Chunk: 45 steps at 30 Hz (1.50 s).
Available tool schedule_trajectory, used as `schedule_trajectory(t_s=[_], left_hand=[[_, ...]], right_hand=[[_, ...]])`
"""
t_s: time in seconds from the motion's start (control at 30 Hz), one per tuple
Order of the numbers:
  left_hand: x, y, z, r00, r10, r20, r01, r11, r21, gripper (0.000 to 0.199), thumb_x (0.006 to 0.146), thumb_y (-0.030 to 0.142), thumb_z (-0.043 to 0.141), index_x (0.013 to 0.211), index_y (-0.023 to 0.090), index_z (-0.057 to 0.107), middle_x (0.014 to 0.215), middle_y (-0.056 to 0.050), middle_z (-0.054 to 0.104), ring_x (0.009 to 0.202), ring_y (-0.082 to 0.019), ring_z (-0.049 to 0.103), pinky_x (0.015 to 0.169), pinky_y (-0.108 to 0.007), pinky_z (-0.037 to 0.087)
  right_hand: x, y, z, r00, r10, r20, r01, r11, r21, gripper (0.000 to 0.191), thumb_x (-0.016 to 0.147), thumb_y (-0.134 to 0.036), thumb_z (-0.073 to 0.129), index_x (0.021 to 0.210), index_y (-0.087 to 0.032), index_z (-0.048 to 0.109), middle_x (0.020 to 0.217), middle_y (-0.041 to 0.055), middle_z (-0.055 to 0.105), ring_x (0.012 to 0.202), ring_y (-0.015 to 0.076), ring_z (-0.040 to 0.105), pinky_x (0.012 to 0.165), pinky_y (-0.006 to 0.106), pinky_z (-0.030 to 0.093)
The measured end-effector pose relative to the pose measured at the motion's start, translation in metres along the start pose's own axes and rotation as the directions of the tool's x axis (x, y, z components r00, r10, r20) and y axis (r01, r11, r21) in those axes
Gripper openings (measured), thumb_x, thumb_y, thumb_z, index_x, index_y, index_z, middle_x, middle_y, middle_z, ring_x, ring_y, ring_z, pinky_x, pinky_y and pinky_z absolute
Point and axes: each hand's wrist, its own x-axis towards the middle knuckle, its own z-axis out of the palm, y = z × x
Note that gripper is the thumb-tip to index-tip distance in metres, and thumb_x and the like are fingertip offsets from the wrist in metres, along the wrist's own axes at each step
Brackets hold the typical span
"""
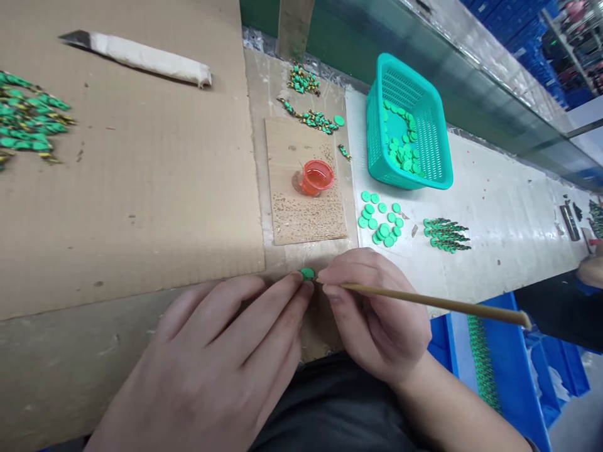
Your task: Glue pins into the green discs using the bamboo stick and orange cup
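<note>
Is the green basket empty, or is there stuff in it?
The green basket isn't empty: green discs lie in its bottom, well below the rim.

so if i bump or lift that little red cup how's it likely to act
The red cup would probably slide or tip easily, since it looks small and thin-walled. It seems to hold some liquid, so a tilt could well spill it onto the board. Its flared rim should give fingers something to catch, though a hard pinch might flex it.
</note>
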Motion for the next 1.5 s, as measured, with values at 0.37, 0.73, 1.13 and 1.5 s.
schedule_trajectory(t_s=[0.37, 0.73, 1.13, 1.5], left_hand=[[0.014, -0.001, -0.004, 1.000, 0.017, -0.013, -0.017, 1.000, -0.007, 0.041, 0.121, 0.022, 0.064, 0.158, 0.029, 0.079, 0.145, -0.002, 0.091, 0.119, -0.032, 0.080, 0.105, -0.054, 0.056], [0.026, -0.004, -0.012, 0.998, 0.066, 0.004, -0.066, 0.997, 0.034, 0.032, 0.122, 0.022, 0.064, 0.149, 0.024, 0.081, 0.139, -0.005, 0.092, 0.114, -0.027, 0.080, 0.099, -0.046, 0.058], [0.026, -0.002, -0.014, 0.999, -0.006, -0.050, 0.006, 1.000, 0.007, 0.027, 0.118, 0.017, 0.068, 0.136, 0.025, 0.086, 0.139, -0.007, 0.092, 0.116, -0.026, 0.081, 0.104, -0.044, 0.064], [0.012, 0.004, -0.027, 0.980, -0.186, 0.069, 0.176, 0.976, 0.126, 0.034, 0.116, 0.022, 0.068, 0.145, 0.030, 0.085, 0.137, -0.007, 0.091, 0.122, -0.022, 0.084, 0.109, -0.040, 0.073]], right_hand=[[-0.010, 0.001, -0.010, 0.954, 0.127, -0.272, -0.128, 0.992, 0.013, 0.029, 0.110, -0.006, 0.079, 0.126, -0.028, 0.085, 0.102, 0.0024, 0.090, 0.086, 0.0218, 0.086, 0.076, 0.038, 0.075], [-0.024, 0.007, -0.018, 0.994, 0.099, 0.045, -0.103, 0.990, 0.095, 0.026, 0.126, -0.018, 0.061, 0.146, -0.024, 0.076, 0.131, 0.0114, 0.094, 0.114, 0.0234, 0.092, 0.103, 0.043, 0.077], [-0.028, 0.013, -0.012, 0.996, 0.041, 0.075, -0.046, 0.996, 0.071, 0.021, 0.124, -0.018, 0.060, 0.124, -0.021, 0.081, 0.111, 0.0098, 0.091, 0.102, 0.0258, 0.084, 0.091, 0.042, 0.075], [-0.039, 0.009, -0.018, 1.000, -0.025, 0.000, 0.025, 0.992, 0.122, 0.022, 0.118, -0.012, 0.066, 0.126, -0.026, 0.081, 0.114, 0.0076, 0.095, 0.100, 0.0256, 0.092, 0.085, 0.038, 0.080]])
